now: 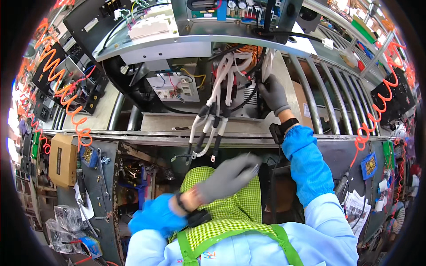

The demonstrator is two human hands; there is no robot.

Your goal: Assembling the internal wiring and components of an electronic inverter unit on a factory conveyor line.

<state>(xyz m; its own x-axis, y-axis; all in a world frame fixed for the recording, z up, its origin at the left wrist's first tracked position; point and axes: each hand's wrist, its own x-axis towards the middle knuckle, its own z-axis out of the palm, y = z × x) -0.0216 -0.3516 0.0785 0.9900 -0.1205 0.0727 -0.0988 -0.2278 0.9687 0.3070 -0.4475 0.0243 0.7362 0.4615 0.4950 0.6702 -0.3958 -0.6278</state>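
Observation:
My right hand [274,94], in a grey glove, is at the right side of an open black metal chassis [137,99] on the roller line. Its fingers curl in at the lower end of a white strip [268,64]; what they grip is partly hidden. My left hand [228,178], also gloved in grey, is over my lap and smeared by motion. A small pale glint shows by its fingertips, too blurred to name. Between the hands, a bundle of white-sleeved cables [215,88] with black sleeve ends and ring terminals [194,155] hangs over the chassis's front edge.
Above the chassis is a metal shelf [199,41] with circuit boards. Steel rollers [326,95] run off to the right. Coiled orange air hoses [66,88] hang at both sides. A cardboard box [62,159] and blue screw trays [369,166] lie on the side benches.

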